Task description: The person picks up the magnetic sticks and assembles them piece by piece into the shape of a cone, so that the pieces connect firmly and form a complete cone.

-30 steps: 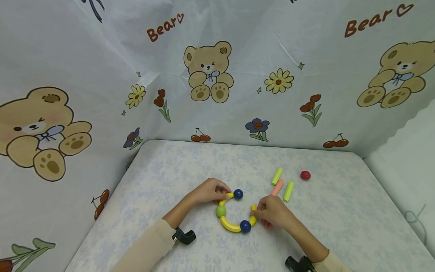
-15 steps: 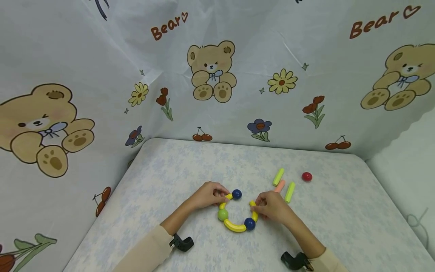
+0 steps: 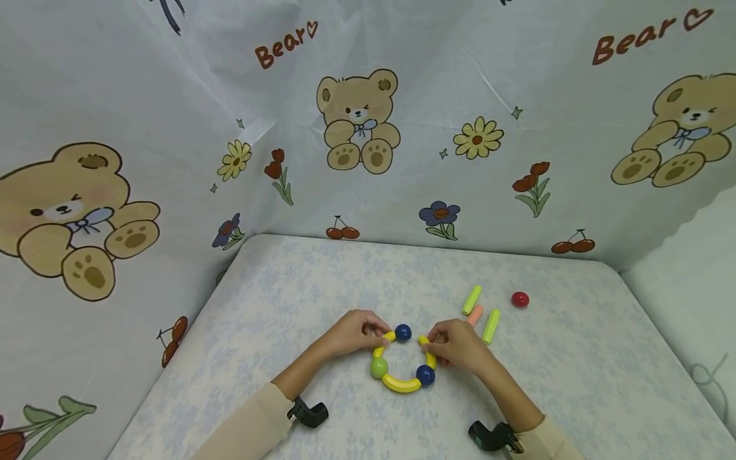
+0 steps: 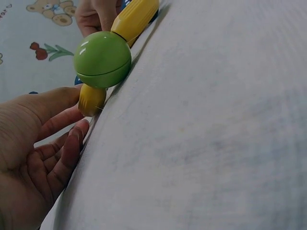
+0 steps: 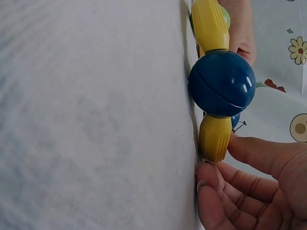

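Note:
A nearly closed ring of curved yellow pieces and balls lies on the table. My left hand (image 3: pixel 355 332) pinches the left yellow piece (image 3: pixel 377 352), between a green ball (image 3: pixel 379 368) and the upper blue ball (image 3: pixel 403 333). On the other side my right hand (image 3: pixel 459 345) pinches the right yellow piece (image 3: pixel 430 361), whose upper end stands apart from that blue ball. A lower blue ball (image 3: pixel 425 375) joins it to the bottom yellow piece (image 3: pixel 401 384). The right wrist view shows thumb and fingers at the yellow piece (image 5: pixel 215 139) below the blue ball (image 5: pixel 222 83).
Behind my right hand lie two lime-green sticks (image 3: pixel 472 299) (image 3: pixel 490 326), an orange stick (image 3: pixel 475 315) between them and a red ball (image 3: pixel 520 299). A bear-printed cloth (image 3: pixel 391 204) hangs behind the table (image 3: pixel 299 275).
The right side of the ring has swung up and left with my right hand, its free end closer to the upper blue ball. The left hand keeps its pinch and has shifted slightly.

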Available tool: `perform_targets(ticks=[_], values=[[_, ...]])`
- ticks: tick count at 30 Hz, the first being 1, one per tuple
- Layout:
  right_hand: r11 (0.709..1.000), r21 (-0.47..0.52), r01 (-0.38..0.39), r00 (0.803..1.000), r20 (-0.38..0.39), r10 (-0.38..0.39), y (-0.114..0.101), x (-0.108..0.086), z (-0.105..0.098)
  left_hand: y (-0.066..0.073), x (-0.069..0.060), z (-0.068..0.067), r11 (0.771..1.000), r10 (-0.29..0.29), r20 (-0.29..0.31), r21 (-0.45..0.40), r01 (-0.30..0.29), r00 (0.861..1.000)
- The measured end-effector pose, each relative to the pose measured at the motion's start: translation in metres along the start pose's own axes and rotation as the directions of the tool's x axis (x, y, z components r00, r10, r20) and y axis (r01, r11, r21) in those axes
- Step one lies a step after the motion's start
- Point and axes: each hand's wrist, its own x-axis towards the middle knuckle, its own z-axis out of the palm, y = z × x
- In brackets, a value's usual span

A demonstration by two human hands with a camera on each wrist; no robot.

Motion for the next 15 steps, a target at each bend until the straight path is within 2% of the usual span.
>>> perform_targets(ticks=[15], values=[[0.999, -0.004, 0.050, 0.999, 0.005, -0.050, 0.0033, 0.0023, 0.0017, -0.0048, 0.0017, 0.0046, 0.998, 0.032, -0.025, 0.056, -0.030, 0.999]])
